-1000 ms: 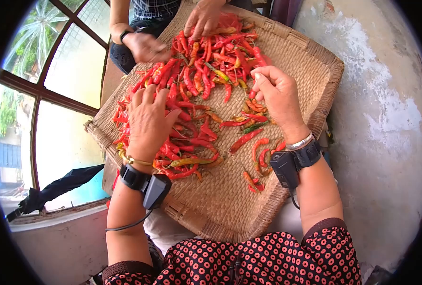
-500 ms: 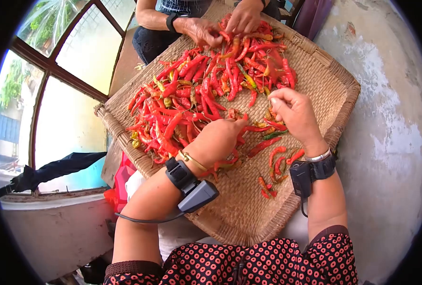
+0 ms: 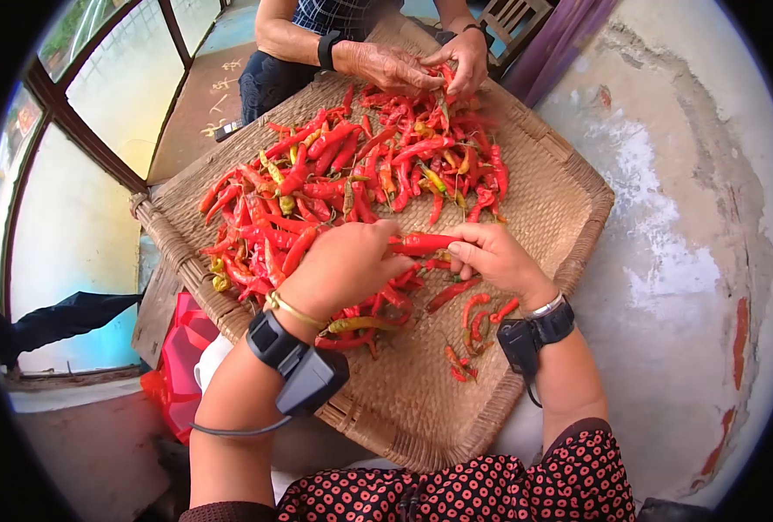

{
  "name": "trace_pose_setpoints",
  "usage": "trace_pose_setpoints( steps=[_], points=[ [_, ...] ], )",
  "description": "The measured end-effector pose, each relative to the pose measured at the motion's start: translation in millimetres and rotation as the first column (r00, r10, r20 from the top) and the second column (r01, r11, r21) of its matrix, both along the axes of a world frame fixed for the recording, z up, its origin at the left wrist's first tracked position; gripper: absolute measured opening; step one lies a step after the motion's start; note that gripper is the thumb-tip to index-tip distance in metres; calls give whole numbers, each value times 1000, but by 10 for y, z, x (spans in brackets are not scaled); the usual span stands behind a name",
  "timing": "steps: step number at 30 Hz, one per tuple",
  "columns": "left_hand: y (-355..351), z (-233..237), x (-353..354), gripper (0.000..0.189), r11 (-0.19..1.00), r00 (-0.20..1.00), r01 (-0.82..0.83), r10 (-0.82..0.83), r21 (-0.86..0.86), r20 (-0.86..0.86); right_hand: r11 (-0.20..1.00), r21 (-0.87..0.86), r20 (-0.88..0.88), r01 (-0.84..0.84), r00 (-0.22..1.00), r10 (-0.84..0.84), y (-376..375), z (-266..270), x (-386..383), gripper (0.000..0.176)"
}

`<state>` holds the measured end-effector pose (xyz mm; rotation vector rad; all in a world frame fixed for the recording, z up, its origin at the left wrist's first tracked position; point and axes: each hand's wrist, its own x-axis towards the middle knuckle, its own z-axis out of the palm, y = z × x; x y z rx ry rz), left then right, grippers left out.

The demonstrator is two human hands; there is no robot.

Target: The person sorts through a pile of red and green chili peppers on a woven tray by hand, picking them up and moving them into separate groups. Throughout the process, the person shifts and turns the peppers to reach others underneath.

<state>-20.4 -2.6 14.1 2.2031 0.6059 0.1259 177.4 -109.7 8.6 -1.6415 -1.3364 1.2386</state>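
A red chili pepper (image 3: pixel 426 244) stretches between my two hands above the woven tray (image 3: pixel 404 400). My left hand (image 3: pixel 352 261) is closed at its left end, with the fingertips pressed together. My right hand (image 3: pixel 495 257) pinches its right end between thumb and fingers. Beneath and left of my hands lies a large heap of red chilies (image 3: pixel 317 191) with a few yellow and green ones mixed in. A small group of chilies (image 3: pixel 460 370) lies apart on the tray's near right part.
Across the tray, a co-worker's two hands (image 3: pixel 395 70) hold chilies over the far side of the heap. Windows (image 3: pixel 82 191) and a black folded umbrella (image 3: pixel 73 326) are at left, a red bag (image 3: pixel 186 357) below them. A worn wall (image 3: pixel 656 244) stands at right.
My hands have come together, and a red chili now spans them; my right hand has moved down and inward. The view has shifted, and the co-worker's hands are closer together.
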Motion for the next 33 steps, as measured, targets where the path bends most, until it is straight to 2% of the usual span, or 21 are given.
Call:
trace_pose_setpoints(
  steps=[1,3,4,6,7,8,9,10,12,13,16,18,19,23,25,26,27,29,30,31,33],
  points=[
    [-36,79,-50,25,933,964,-16,109,360,-242,1000,-3,11,-1,1000,1,15,-4,37,21],
    [-45,-41,-155,30,905,960,-54,162,422,-226,974,-225,297,-24,950,92,80,-46,137,20],
    [-45,-103,-191,29,888,970,9,103,460,-218,974,-224,305,-24,948,93,145,-53,172,20],
    [-59,-180,-194,28,870,977,67,43,489,-209,983,-105,166,151,977,-132,297,-75,269,20],
    [-68,-200,-175,26,861,970,114,12,496,-244,950,143,35,276,958,-284,384,-136,317,24],
    [-75,-214,-157,25,848,960,161,-16,505,-280,871,458,432,176,812,-392,453,-118,329,27],
    [-75,-228,-142,25,847,960,159,-14,507,-278,744,664,673,-71,488,-555,510,-94,315,30],
    [-74,-244,-128,23,837,958,170,-16,520,-287,743,665,673,-72,489,-555,517,-97,249,30],
    [-74,-243,-105,22,832,955,173,-11,528,-296,871,487,652,-69,692,-309,499,-128,36,32],
    [-61,-220,-83,21,837,944,179,1,516,-329,898,389,697,-207,703,-139,504,-264,-1,28],
    [-11,-260,-23,21,842,934,178,19,510,-357,852,379,708,-361,706,-15,476,-543,-121,21],
    [14,-300,-2,22,836,935,168,33,522,-354,841,298,812,-452,583,26,474,-606,-126,19],
    [34,-327,4,24,818,970,111,36,564,-242,836,300,809,-460,587,33,481,-582,-103,19],
    [28,-261,73,31,850,999,-46,24,525,49,950,177,576,-256,810,111,369,-266,-82,15],
    [15,-257,179,31,925,999,-30,10,378,53,994,85,187,-71,981,54,287,-264,-51,14],
    [35,-237,212,32,972,998,-18,2,233,70,994,90,180,-67,982,50,287,-236,-43,14],
    [58,-240,220,32,971,998,-13,-2,238,61,996,37,207,-80,976,70,289,-216,-42,14],
    [98,-303,201,34,956,996,-69,49,287,76,996,-16,227,-87,970,89,284,-202,-9,14],
    [120,-353,185,31,887,995,-68,96,456,-38,988,-49,367,-148,917,156,291,-183,48,12],
    [127,-389,170,31,889,995,-67,95,453,-40,975,-96,494,-203,840,223,289,-170,105,11],
    [147,-412,144,28,849,980,35,76,528,-186,960,-170,454,-221,847,275,323,-186,228,9]
  ],
)
